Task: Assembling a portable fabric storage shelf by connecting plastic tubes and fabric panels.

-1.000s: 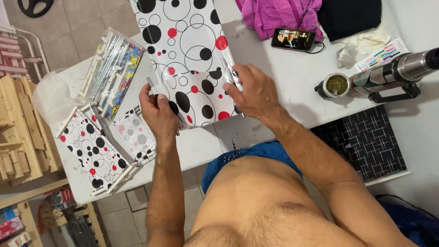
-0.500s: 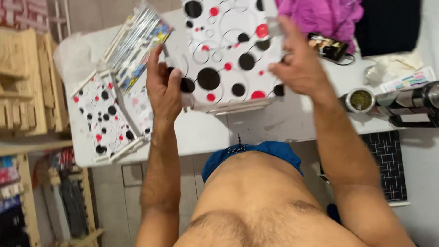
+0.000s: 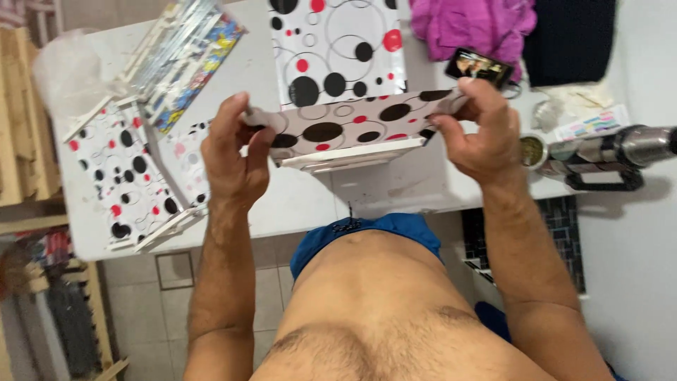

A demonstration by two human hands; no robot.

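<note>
Both hands grip the spotted panel (image 3: pixel 352 130), left hand (image 3: pixel 236 152) and right hand (image 3: pixel 476 130) clamped at opposite ends. It's lifted above the tabletop (image 3: pixel 381 190), long axis running left-right, tilted nearly flat.

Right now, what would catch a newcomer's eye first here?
A flat white panel patterned with black and red circles, held edge-on at the centre by the left hand and right hand. More dotted panels lie left on the white table; a crumpled purple cloth sits top right.
</note>
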